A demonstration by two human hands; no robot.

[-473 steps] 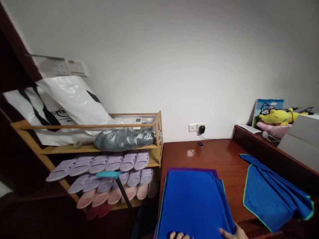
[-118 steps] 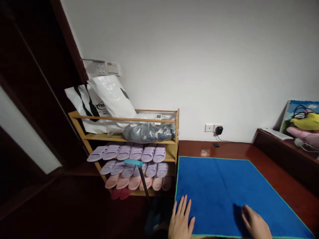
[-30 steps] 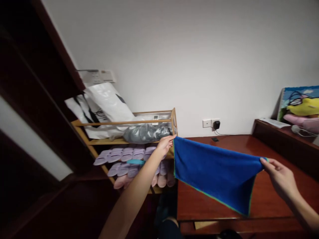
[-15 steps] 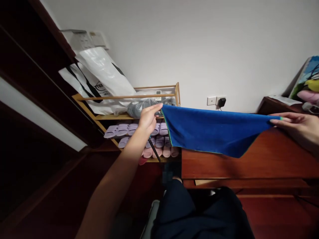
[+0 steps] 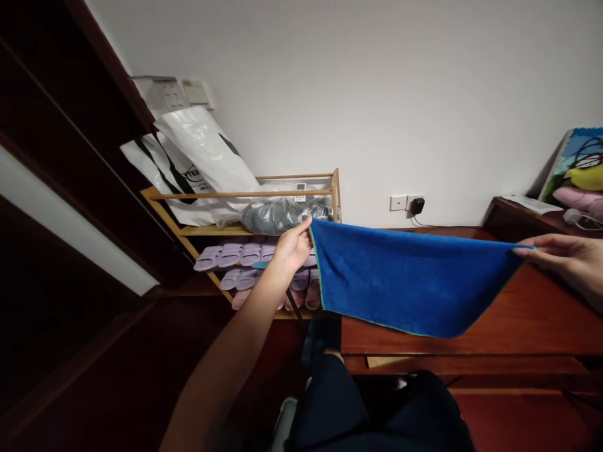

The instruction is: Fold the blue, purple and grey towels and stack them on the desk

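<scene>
From the head view I see both hands raised in front of me, with a blue cloth stretched between them; its upper edge runs fairly straight from one hand to the other, sagging only slightly, and the rest hangs down, edged with thin green trim. My left hand pinches the cloth's upper left corner between thumb and fingers, nearly closed at the tips, the other fingers loosely curled; my right hand pinches the upper right corner the same way, thumb beneath and fingers reaching over, closed on the fabric. The cloth hangs in front of the reddish-brown tabletop and hides part of it; whether its lower edge touches the wood I cannot tell.

Beyond my left hand stands a wooden rack; white bags lean on its top shelf beside a dark bundle in clear plastic, with a small white remote near the bundle; rows of lilac slippers and pink slippers fill the shelves below. On the wall above the tabletop, a black plug sits in a socket, its cable trailing right; at the far right, a yellow plush toy lies over something pink on a raised ledge, beside a white paper.
</scene>
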